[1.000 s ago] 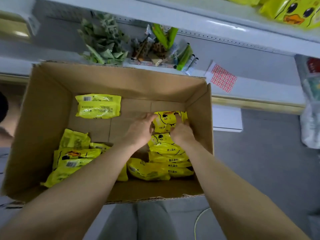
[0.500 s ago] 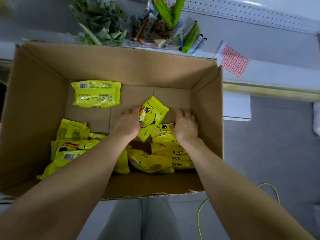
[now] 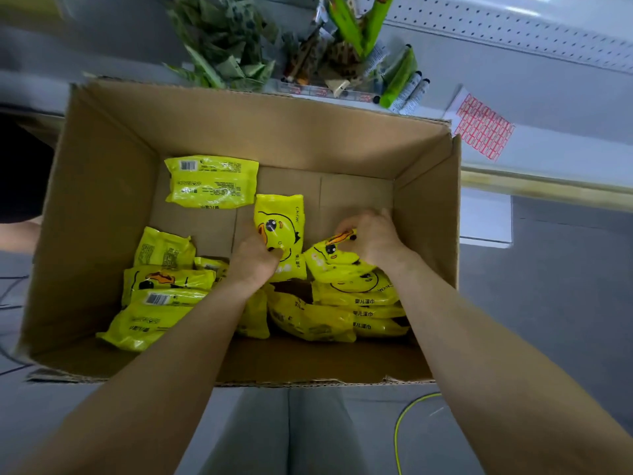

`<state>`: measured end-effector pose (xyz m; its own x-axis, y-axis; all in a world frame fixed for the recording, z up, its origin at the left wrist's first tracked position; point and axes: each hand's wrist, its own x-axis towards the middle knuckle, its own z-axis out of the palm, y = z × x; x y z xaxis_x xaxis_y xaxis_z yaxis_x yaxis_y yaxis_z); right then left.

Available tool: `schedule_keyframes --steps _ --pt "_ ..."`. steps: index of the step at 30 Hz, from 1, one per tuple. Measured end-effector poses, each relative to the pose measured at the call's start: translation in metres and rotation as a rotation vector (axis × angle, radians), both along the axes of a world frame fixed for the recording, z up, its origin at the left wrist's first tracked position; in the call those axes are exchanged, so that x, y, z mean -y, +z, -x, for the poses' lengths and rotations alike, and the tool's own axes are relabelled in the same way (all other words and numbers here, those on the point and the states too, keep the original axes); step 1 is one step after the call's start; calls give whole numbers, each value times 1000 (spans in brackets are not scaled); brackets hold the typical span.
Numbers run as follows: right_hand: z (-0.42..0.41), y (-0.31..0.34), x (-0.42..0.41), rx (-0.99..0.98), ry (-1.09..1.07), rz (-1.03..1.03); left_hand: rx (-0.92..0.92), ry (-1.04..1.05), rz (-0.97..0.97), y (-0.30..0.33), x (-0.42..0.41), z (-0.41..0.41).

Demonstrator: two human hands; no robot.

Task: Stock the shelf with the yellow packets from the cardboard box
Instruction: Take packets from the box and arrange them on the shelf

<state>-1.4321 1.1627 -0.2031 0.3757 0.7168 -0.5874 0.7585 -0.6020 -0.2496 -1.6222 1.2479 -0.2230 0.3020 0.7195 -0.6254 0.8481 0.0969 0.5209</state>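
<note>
Inside the open brown cardboard box [image 3: 102,207], near its far right corner, both of the person's bare hands are at work among the yellow plastic packets. The left hand [image 3: 255,262] has its grip closed round the lower end of a yellow packet printed with a duck face [image 3: 279,231], which stands lifted and roughly upright above the box floor. The right hand [image 3: 373,238] has its fingers curled over the top of a second duck-face packet [image 3: 334,262], pinching its upper edge; this one lies on top of a stack of yellow packets [image 3: 363,306] along the right wall of the box.

Toward the far left corner of the box floor one yellow packet with a barcode [image 3: 212,181] lies flat, back side up, well apart from the others. Along the left wall and near edge sits a loose heap of yellow packets [image 3: 161,289], some face up and some showing barcodes. Another yellow packet [image 3: 311,320] lies by the near wall between the two forearms.

Beyond the far wall of the box, a pale grey shelf [image 3: 548,97] carries a pile of green leaf-patterned packets [image 3: 222,46], a cluster of green tubes and brown items [image 3: 359,56], and a white sheet of red price stickers [image 3: 481,128]. A yellow cable [image 3: 399,430] curls on the grey floor at the near right.
</note>
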Motion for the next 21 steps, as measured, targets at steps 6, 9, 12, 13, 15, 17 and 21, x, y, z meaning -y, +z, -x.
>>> schedule_keyframes --steps 6,9,12,13,15,17,21 --pt "15 -6 -8 9 -226 -302 -91 -6 -68 -1 0 2" --pt "29 -10 -4 50 -566 -47 -289 -393 -330 0 -5 2" --pt "41 -16 -3 -40 -669 70 -216 -741 -485 -8 -20 2" --pt "43 -19 -3 -64 -659 45 -218 -823 -492 -9 -24 1" --pt "43 -22 -6 -109 -592 -29 -208 -848 -453 -11 -32 -1" --pt "38 -25 -7 -33 -415 -103 -139 -703 -313 -12 -35 -4" --pt "22 -32 2 54 -251 -261 -80 -459 -185 -11 -28 -10"
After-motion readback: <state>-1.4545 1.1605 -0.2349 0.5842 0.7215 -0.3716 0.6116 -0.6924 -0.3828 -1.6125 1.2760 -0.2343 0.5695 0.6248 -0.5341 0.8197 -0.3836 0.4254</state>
